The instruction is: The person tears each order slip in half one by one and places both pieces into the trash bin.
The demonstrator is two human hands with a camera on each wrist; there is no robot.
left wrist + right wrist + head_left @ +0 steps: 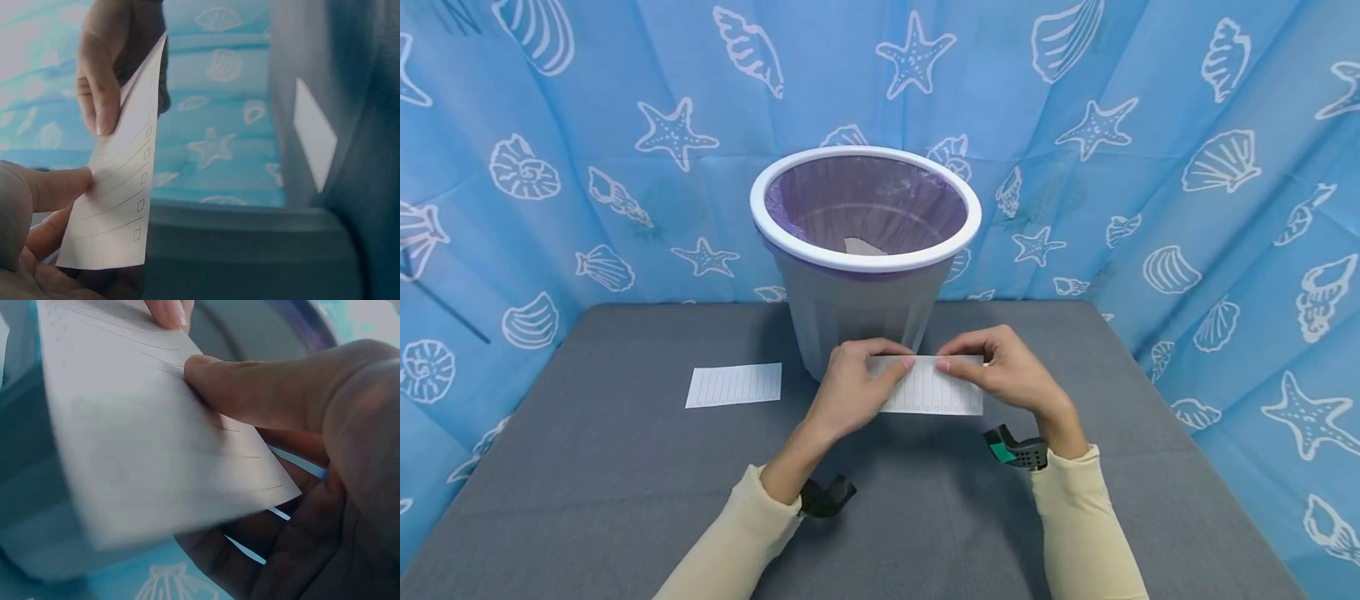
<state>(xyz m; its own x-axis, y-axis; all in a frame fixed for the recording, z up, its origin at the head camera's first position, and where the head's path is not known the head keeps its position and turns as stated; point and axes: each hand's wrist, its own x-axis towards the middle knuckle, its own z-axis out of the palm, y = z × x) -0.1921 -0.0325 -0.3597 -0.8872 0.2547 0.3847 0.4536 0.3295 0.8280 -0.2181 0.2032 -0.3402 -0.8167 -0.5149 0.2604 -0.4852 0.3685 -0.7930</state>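
Both hands hold one white sheet of lined paper (934, 393) up in front of the bin, just over the table. Along one edge of the sheet runs a row of small printed boxes, plain in the left wrist view. My left hand (855, 385) pinches its top edge toward the left, thumb on the near face. A short way to the right, my right hand (1003, 369) pinches the same edge between thumb and fingers. The two thumb tips are close together. A second lined paper (734, 386) lies flat on the table, left of the left hand.
A grey bin (868, 304) with a white rim and purple liner stands behind the hands. Inside it a pale scrap of paper (862, 247) shows. The table has a grey cloth (587, 467), and a blue seashell-patterned curtain (842, 75) hangs behind and at both sides.
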